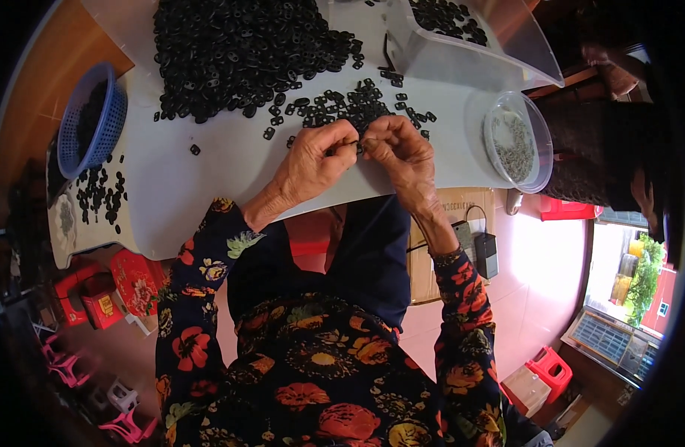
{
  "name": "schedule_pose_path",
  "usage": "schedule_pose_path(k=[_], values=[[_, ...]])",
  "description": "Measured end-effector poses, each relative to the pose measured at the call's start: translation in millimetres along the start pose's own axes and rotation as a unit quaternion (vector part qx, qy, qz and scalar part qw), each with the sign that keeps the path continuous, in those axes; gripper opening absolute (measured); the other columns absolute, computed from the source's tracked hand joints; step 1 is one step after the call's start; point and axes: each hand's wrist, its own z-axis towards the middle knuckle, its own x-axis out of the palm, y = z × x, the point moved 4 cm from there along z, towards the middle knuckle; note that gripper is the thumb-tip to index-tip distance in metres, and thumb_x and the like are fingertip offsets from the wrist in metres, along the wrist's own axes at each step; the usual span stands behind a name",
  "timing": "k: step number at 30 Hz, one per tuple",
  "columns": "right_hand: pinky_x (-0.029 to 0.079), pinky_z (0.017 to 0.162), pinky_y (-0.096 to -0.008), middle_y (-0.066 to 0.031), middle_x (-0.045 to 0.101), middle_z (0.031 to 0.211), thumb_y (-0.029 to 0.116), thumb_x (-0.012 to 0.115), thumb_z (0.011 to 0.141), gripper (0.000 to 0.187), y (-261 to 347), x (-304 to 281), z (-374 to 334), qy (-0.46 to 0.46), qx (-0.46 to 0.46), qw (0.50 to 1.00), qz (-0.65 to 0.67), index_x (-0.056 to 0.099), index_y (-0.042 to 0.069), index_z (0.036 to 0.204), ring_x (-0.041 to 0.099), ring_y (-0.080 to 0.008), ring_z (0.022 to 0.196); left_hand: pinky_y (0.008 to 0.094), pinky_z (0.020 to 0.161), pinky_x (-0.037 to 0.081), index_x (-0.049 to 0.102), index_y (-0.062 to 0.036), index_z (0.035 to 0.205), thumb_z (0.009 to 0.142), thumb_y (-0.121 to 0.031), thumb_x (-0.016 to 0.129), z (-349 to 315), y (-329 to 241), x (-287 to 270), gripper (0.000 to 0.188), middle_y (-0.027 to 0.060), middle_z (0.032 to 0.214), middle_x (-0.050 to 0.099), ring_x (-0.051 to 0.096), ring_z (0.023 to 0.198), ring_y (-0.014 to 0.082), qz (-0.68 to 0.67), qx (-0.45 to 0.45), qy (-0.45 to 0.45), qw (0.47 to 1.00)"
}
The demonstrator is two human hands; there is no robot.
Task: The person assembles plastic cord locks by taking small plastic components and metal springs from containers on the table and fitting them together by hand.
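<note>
Over the near edge of the white table (231, 167), my two hands meet fingertip to fingertip. My left hand (316, 160) is closed, its thumb and curled forefinger pinching a small black plastic piece (358, 147), mostly covered by the fingers. Beside it, my right hand (406, 153) is also pinched, thumb against fingers; whatever it holds is too small to make out. Just beyond the hands lies a scatter of flat black two-holed pieces (354, 100). A far larger heap of black pieces (231, 52) rises behind, and one single piece (195, 150) sits apart at left.
A round clear tub (542, 138) of tiny silvery bits stands at the table's right. Behind it is a clear plastic bin (462, 63) with black parts. At far left, a blue basket (111, 123) stands near loose black parts (100, 195). A person's hand (618, 78) shows at upper right.
</note>
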Motion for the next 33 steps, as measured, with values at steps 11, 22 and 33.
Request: schedule_pose_path(k=[11,22,33], values=[[0.049,0.077,-0.022,-0.0014,0.06,0.092,-0.004,0.061,0.085,0.022,-0.2,1.9,-3.2,-0.001,-0.042,0.998,-0.056,0.056,0.0,0.105,0.058,-0.0078,0.084,0.0256,0.05,0.04,0.051,-0.001,0.078,0.079,0.0,0.054,-2.0,-7.5,0.6,0.003,0.0062,0.058,0.049,0.045,0.052,0.0093,0.07,0.039,-0.015,0.997],[0.042,0.063,-0.018,0.0018,0.058,0.076,0.009,0.061,0.089,0.011,5.3,-2.7,-2.2,0.011,0.002,0.992,-0.127,0.061,-0.002,0.089,0.049,-0.0038,0.067,0.0243,0.054,0.042,0.053,-0.0001,0.08,0.079,-0.002,0.056,-1.4,7.3,3.5,0.003,0.0038,0.061,0.056,0.049,0.056,0.0072,-0.008,-0.019,0.024,1.0],[0.043,0.065,-0.0189,0.0017,0.06,0.077,0.013,0.057,0.092,0.015,15.5,6.2,0.7,-0.006,0.019,0.997,-0.072,0.062,-0.001,0.089,0.051,-0.0046,0.07,0.0219,0.057,0.045,0.054,-0.0013,0.079,0.081,-0.003,0.054,-2.0,7.1,3.3,0.003,-0.0001,0.066,0.06,0.054,0.061,0.0042,-0.1,-0.056,-0.002,0.993]])
